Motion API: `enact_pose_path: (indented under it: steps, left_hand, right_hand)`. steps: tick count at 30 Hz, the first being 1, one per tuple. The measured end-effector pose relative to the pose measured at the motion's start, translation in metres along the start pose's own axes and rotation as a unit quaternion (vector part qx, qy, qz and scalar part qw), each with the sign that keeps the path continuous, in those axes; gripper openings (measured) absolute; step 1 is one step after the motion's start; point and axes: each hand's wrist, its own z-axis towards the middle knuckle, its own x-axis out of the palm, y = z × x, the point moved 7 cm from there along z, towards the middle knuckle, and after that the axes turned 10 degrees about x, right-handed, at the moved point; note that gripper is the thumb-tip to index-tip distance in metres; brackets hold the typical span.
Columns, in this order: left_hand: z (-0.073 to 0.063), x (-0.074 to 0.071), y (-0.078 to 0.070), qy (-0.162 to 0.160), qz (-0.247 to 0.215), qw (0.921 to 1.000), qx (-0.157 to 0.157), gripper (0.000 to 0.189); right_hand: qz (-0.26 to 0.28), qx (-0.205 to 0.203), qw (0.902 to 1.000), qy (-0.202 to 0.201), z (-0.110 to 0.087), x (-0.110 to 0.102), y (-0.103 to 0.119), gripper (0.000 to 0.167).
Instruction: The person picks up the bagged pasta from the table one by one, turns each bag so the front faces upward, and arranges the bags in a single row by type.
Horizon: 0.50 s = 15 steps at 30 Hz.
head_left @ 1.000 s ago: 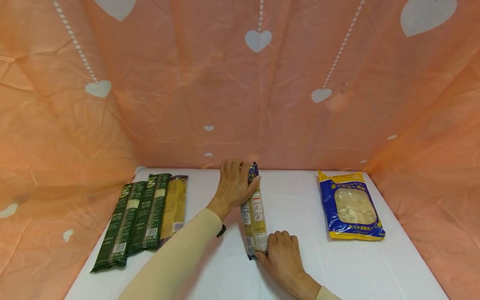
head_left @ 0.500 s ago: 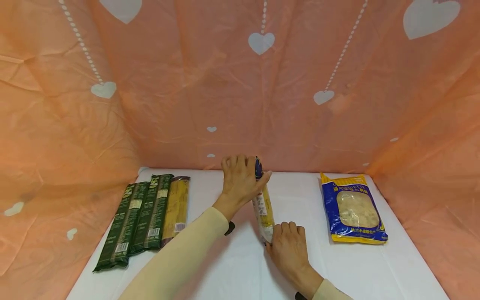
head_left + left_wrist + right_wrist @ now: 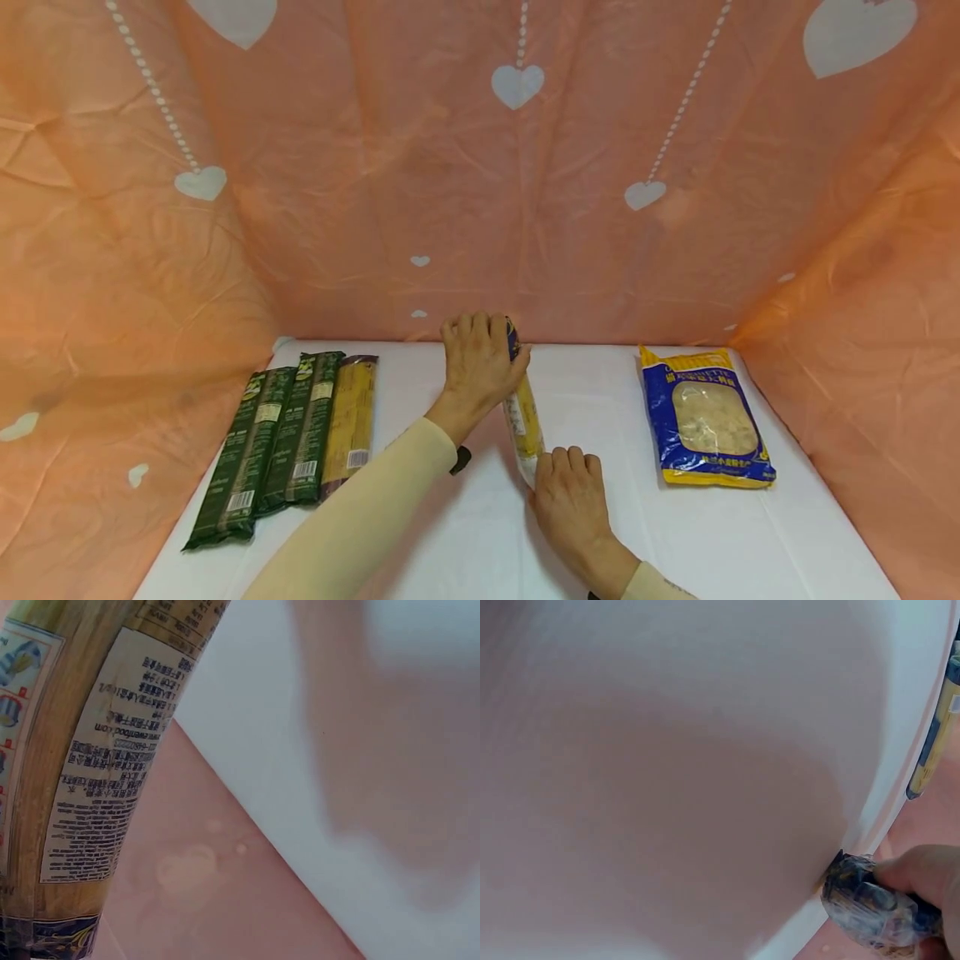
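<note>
In the middle of the head view, both hands hold a clear pack of spaghetti (image 3: pixel 528 419) with dark blue ends, turned narrow side to the camera. My left hand (image 3: pixel 477 367) grips its far end, fingers over the left side and thumb across the near face. My right hand (image 3: pixel 572 502) grips the near end. The left wrist view shows the printed label of the spaghetti pack (image 3: pixel 105 765) close up. In the right wrist view, the right thumb (image 3: pixel 922 874) presses on the crinkled end of the spaghetti pack (image 3: pixel 874 907).
Two dark green packs, a left one (image 3: pixel 238 458) and a right one (image 3: pixel 302 429), lie overlapping on the left. Beside them lies a yellow spaghetti pack (image 3: pixel 351 417). A blue and yellow bag (image 3: pixel 708 417) lies on the right of the white table (image 3: pixel 465 542). Pink cloth (image 3: pixel 450 192) surrounds the table.
The spaghetti pack has turned from its broad labelled face to its narrow side. My right hand has moved slightly away from me with the near end; the other packs stay put.
</note>
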Motion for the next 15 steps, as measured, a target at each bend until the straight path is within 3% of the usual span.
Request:
enact_pose_path:
  steps: [11, 15]
  left_hand:
    - [-0.0031, -0.0034, -0.0014, -0.038, -0.043, 0.9979, 0.031, 0.037]
    - [-0.0024, 0.0000, 0.0000, -0.017, -0.088, 0.9949, 0.047, 0.041]
  right_hand:
    - [0.007, -0.005, 1.0000, -0.005, -0.0039, -0.0035, 0.0014, 0.061]
    - [0.036, -0.020, 0.9991, -0.013, -0.0073, -0.0080, 0.0012, 0.058]
